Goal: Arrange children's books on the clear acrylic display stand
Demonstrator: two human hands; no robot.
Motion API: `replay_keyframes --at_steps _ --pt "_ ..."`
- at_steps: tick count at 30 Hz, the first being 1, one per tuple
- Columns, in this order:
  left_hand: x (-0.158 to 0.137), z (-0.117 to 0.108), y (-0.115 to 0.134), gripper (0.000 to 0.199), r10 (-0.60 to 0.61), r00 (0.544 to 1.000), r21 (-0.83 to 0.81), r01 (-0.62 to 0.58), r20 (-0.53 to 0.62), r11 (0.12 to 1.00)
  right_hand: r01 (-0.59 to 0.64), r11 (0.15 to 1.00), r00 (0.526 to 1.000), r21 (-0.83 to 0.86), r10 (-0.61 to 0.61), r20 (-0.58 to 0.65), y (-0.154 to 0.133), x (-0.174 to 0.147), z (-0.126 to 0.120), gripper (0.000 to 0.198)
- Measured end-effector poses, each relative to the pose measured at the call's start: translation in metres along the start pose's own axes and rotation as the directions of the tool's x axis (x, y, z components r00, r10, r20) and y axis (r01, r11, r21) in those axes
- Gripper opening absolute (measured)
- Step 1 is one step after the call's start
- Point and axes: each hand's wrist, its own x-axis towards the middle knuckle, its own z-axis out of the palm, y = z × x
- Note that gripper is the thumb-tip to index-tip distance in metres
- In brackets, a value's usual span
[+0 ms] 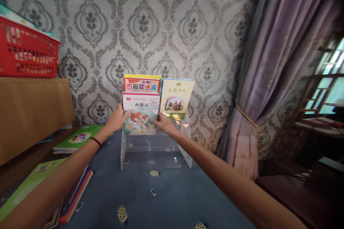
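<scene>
Both of my hands grip a white illustrated book (141, 114) by its sides, at the left of a clear acrylic book rack (157, 157). My left hand (117, 117) is closed on the book's left edge, thumb on the cover. On the right edge, my right hand (164, 123) pinches it with the thumb in front. Just behind stands a red and yellow book (142, 85), its lower part hidden. A cream and green book (177, 96) leans upright in the rack's right half, its lower part behind the clear panel.
Green books (80, 136) lie at the left, with more books (77, 196) nearer me, partly under my left forearm. A red basket (29, 48) sits on a wooden cabinet (34, 114). Patterned wallpaper rises behind the rack, and a purple curtain (271, 64) hangs at the right.
</scene>
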Motion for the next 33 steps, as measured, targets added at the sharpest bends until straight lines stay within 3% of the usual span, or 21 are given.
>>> replay_keyframes --at_steps 7,9,13,15,17,19,21,22,24,26,29,31,33 --pt "0.031 0.004 -0.009 0.056 0.058 0.997 -0.378 -0.076 -0.059 0.922 0.048 0.999 0.984 -0.001 -0.048 -0.171 -0.012 0.001 0.001 0.028" --pt "0.038 0.002 -0.004 0.059 0.056 0.997 -0.514 -0.078 -0.059 0.854 0.063 0.998 0.98 0.01 -0.06 -0.189 -0.013 0.004 -0.001 0.029" --pt "0.055 -0.006 0.013 0.067 -0.022 0.999 -0.776 -0.019 -0.042 0.63 0.085 0.996 0.977 0.036 -0.076 -0.199 -0.011 0.009 -0.001 0.029" --pt "0.066 -0.012 0.021 0.069 -0.045 0.998 -0.79 -0.009 -0.047 0.613 0.096 0.994 0.976 0.047 -0.085 -0.201 -0.009 0.01 -0.001 0.029" --pt "0.077 -0.019 0.027 0.076 -0.069 0.992 -0.717 -0.029 -0.108 0.696 0.112 0.992 0.974 0.054 -0.099 -0.202 -0.008 0.009 -0.001 0.029" --pt "0.086 -0.027 0.034 0.084 -0.043 0.966 -0.51 -0.096 -0.255 0.855 0.129 0.99 0.973 0.058 -0.115 -0.2 -0.007 0.007 -0.002 0.031" --pt "0.092 -0.034 0.044 0.084 0.104 0.917 -0.187 -0.188 -0.386 0.964 0.144 0.988 0.972 0.062 -0.13 -0.196 -0.006 0.005 -0.005 0.034" --pt "0.094 -0.038 0.049 0.08 0.208 0.89 -0.027 -0.239 -0.405 0.971 0.156 0.986 0.971 0.061 -0.141 -0.195 -0.006 0.004 -0.008 0.036" --pt "0.098 -0.045 0.062 0.069 0.394 0.849 0.229 -0.33 -0.352 0.916 0.193 0.98 0.962 0.051 -0.179 -0.205 -0.006 0.003 -0.017 0.038" --pt "0.103 -0.049 0.075 0.062 0.498 0.835 0.389 -0.388 -0.236 0.835 0.252 0.968 0.94 0.013 -0.242 -0.241 -0.008 0.006 -0.03 0.036" --pt "0.113 -0.05 0.09 0.058 0.515 0.855 0.478 -0.427 -0.062 0.767 0.347 0.927 0.863 -0.141 -0.375 -0.338 -0.017 0.016 -0.059 0.027" --pt "0.12 -0.048 0.095 0.055 0.479 0.878 0.474 -0.422 0.0 0.773 0.368 0.884 0.804 -0.288 -0.458 -0.379 -0.026 0.028 -0.08 0.026" --pt "0.126 -0.046 0.096 0.05 0.447 0.895 0.445 -0.407 0.017 0.798 0.342 0.84 0.788 -0.422 -0.501 -0.358 -0.036 0.041 -0.098 0.03"
